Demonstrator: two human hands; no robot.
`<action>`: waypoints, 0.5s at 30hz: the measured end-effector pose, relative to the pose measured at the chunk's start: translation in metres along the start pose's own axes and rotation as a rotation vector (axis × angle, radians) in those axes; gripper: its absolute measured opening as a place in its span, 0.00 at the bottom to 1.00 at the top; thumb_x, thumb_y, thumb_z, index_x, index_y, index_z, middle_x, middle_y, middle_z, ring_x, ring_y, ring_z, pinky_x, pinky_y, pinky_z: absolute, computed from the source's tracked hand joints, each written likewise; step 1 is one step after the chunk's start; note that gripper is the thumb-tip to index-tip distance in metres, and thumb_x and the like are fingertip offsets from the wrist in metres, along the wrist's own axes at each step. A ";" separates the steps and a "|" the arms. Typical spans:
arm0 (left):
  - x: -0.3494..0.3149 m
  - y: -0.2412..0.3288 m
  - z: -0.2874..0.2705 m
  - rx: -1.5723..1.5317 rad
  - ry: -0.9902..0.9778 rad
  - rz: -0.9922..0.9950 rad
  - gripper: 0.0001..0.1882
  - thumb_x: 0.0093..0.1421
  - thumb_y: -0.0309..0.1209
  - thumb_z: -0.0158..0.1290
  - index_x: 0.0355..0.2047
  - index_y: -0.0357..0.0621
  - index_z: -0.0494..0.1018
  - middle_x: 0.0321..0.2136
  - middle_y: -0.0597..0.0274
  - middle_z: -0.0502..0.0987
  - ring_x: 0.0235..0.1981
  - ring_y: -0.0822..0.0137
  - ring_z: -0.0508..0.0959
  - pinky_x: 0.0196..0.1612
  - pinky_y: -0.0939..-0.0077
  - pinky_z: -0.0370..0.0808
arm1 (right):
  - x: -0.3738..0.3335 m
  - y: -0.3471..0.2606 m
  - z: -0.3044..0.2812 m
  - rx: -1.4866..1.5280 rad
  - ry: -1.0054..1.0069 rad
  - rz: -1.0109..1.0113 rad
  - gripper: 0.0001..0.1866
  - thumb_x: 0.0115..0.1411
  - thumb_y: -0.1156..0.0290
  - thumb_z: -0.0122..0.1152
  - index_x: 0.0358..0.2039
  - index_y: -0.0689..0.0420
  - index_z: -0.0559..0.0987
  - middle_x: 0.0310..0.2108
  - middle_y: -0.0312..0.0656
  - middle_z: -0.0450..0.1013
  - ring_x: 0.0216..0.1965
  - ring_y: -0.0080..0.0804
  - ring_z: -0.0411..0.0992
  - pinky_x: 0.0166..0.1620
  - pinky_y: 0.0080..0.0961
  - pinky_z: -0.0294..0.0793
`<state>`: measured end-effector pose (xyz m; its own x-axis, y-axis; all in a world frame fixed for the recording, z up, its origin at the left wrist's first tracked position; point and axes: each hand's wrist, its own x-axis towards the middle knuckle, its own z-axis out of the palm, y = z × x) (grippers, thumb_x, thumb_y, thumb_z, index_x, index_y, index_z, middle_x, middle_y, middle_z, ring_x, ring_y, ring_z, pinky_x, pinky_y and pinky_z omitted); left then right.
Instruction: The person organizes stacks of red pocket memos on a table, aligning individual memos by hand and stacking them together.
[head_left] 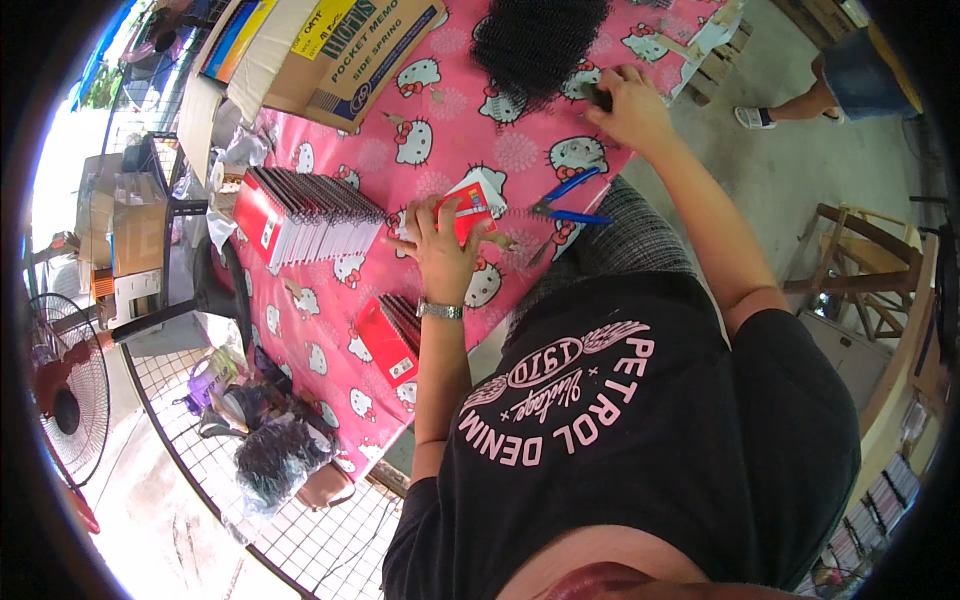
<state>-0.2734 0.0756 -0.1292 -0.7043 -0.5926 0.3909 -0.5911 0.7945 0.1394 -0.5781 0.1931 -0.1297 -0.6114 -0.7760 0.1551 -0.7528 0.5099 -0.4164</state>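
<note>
On the pink cartoon-print table cover, a small notebook with a red cover and white pages lies partly under my left hand. Thumb and index finger of that hand frame and hold it, while the other fingers spread onto the cover. My right hand is farther off at the table's right edge, fingers bent around a small dark object that I cannot identify. Just beyond it lies a heap of black spiral coils. Blue-handled pliers rest between my hands, jaws toward the notebook.
Left of my left hand stands a long row of spiral notebooks; a smaller red stack is nearer me. A cardboard box occupies the far left. A fan stands beyond the table, and a person's leg shows at right.
</note>
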 end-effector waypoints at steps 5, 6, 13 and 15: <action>0.000 -0.009 0.009 -0.242 -0.102 0.019 0.18 0.48 0.39 0.65 0.36 0.47 0.74 0.38 0.59 0.72 0.45 0.53 0.69 0.54 0.50 0.60 | -0.007 -0.088 -0.018 1.400 -0.868 -0.482 0.25 0.49 0.65 0.62 0.49 0.58 0.77 0.53 0.44 0.69 0.54 0.33 0.66 0.56 0.33 0.66; 0.004 -0.006 0.007 -0.255 -0.110 0.028 0.18 0.47 0.38 0.65 0.36 0.46 0.74 0.37 0.59 0.72 0.44 0.53 0.69 0.52 0.52 0.62 | 0.000 -0.093 -0.006 1.201 -0.983 -0.456 0.25 0.48 0.65 0.62 0.49 0.59 0.77 0.54 0.44 0.68 0.55 0.34 0.66 0.57 0.33 0.65; 0.003 -0.013 0.004 -0.319 -0.043 0.051 0.17 0.43 0.33 0.67 0.32 0.45 0.75 0.35 0.57 0.72 0.41 0.53 0.69 0.47 0.59 0.66 | 0.001 -0.097 0.030 1.329 -1.211 -0.379 0.26 0.45 0.64 0.64 0.47 0.60 0.78 0.59 0.47 0.64 0.59 0.36 0.63 0.61 0.34 0.60; 0.009 -0.013 0.003 -0.347 -0.038 0.068 0.17 0.42 0.32 0.66 0.32 0.45 0.75 0.35 0.57 0.72 0.41 0.52 0.69 0.47 0.58 0.66 | 0.012 -0.102 0.023 0.527 -0.953 -0.497 0.26 0.45 0.65 0.64 0.47 0.60 0.77 0.60 0.46 0.64 0.60 0.36 0.62 0.61 0.34 0.60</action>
<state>-0.2730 0.0600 -0.1299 -0.7557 -0.5357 0.3766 -0.3780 0.8265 0.4171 -0.5032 0.1233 -0.1063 0.3126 -0.9216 -0.2301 -0.5267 0.0334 -0.8494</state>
